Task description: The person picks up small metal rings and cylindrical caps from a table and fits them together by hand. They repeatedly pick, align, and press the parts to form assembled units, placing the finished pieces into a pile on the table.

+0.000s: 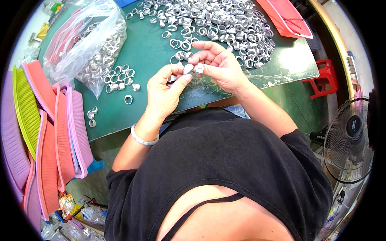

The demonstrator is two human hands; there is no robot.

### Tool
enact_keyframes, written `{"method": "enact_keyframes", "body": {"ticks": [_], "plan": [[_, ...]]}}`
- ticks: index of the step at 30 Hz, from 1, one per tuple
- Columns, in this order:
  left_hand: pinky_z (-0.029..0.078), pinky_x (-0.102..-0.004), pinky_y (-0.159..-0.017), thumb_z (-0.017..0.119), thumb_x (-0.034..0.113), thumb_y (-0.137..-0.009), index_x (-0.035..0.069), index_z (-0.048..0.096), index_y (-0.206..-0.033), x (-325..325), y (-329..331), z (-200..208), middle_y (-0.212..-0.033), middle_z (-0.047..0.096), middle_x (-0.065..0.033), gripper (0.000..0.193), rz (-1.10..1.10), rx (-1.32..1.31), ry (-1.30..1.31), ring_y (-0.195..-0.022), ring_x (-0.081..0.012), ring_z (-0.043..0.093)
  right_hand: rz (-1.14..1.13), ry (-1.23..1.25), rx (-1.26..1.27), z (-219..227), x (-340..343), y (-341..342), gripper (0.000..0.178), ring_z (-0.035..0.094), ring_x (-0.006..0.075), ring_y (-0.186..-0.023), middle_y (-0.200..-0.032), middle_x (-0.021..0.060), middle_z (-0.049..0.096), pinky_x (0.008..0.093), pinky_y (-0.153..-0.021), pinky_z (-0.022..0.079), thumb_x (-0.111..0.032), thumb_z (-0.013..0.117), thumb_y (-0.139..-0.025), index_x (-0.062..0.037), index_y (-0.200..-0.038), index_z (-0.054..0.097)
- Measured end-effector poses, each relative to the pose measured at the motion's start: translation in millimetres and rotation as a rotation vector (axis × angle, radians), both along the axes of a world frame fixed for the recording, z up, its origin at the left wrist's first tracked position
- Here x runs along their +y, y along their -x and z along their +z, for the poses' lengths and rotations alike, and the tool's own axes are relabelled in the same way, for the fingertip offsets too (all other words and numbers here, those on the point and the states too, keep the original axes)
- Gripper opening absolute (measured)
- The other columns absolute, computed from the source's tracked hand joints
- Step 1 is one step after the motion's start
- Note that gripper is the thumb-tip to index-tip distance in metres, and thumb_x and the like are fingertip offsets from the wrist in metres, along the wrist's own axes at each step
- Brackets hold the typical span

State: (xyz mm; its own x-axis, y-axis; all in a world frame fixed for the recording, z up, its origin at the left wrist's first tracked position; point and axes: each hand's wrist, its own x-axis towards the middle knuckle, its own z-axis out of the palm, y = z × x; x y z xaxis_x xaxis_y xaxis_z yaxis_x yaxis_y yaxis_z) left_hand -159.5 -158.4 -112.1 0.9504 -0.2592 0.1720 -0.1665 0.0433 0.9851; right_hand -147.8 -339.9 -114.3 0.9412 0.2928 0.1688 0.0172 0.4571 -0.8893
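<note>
My left hand (164, 91) and my right hand (226, 73) meet over the near edge of the table. Between my left thumb and forefinger is a silver ring (187, 69) with a broad top. My right thumb and fingertips pinch another silver ring (199, 68) right beside it. More metal shows within the curl of my left fingers, partly hidden. Just beyond my hands spreads a large heap of silver rings (225, 24). A smaller group of rings (119, 77) lies to the left, with a single ring (128, 99) apart from it.
A clear plastic bag (86, 44) of rings stands at the left on the green table (148, 48). Pink, purple and green plastic baskets (48, 132) are stacked beside it. A red tray (283, 18) sits far right; a red stool (323, 78) and black fan (350, 132) are beyond the table.
</note>
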Motion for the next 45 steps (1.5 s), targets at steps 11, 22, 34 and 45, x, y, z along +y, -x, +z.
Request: {"method": "enact_keyframes", "body": {"ticks": [11,22,34,45], "plan": [[0.049,-0.0248,-0.054,0.043,0.035,-0.095,0.005,0.054,-0.098,1.7,8.4,-0.5,-0.085,0.059,-0.0047,0.032,-0.159,0.73,0.607,-0.07,-0.0156,0.061,-0.007,0.163,-0.075,9.7,11.3,8.7,0.044,0.059,0.0114,-0.085,-0.093,0.007,0.061,0.0251,-0.079,0.049,0.005,0.058,-0.081,-0.0001,-0.122,0.045],[0.049,-0.0278,-0.054,0.049,0.02,-0.087,0.005,0.053,-0.095,16.0,9.9,-17.0,-0.082,0.058,-0.0117,0.018,-0.13,0.979,0.842,-0.07,-0.0203,0.057,-0.1,0.872,-0.515,28.0,12.0,-20.0,0.049,0.056,0.01,-0.073,-0.096,0.0059,0.061,0.0237,-0.067,0.047,0.006,0.059,-0.075,-0.0089,-0.122,0.053],[0.055,-0.0299,-0.057,0.058,0.016,-0.086,0.001,0.06,-0.09,30.6,-7.5,-10.1,-0.085,0.062,-0.0114,0.015,-0.055,0.816,0.762,-0.074,-0.0245,0.063,-0.179,1.327,-0.825,-2.2,17.0,-56.6,0.045,0.056,0.0273,-0.085,-0.09,0.0079,0.062,0.037,-0.077,0.046,-0.002,0.061,-0.073,-0.0085,-0.117,0.053],[0.046,-0.0296,-0.056,0.066,0.015,-0.078,0.006,0.066,-0.101,11.8,-62.0,14.0,-0.078,0.065,-0.0103,0.025,0.008,-0.045,-0.698,-0.062,-0.0194,0.061,-0.236,1.066,-0.729,-0.7,-0.9,-42.7,0.054,0.06,0.0243,-0.091,-0.113,0.0127,0.053,0.0327,-0.08,0.05,0.009,0.055,-0.074,-0.0081,-0.124,0.047]]}}
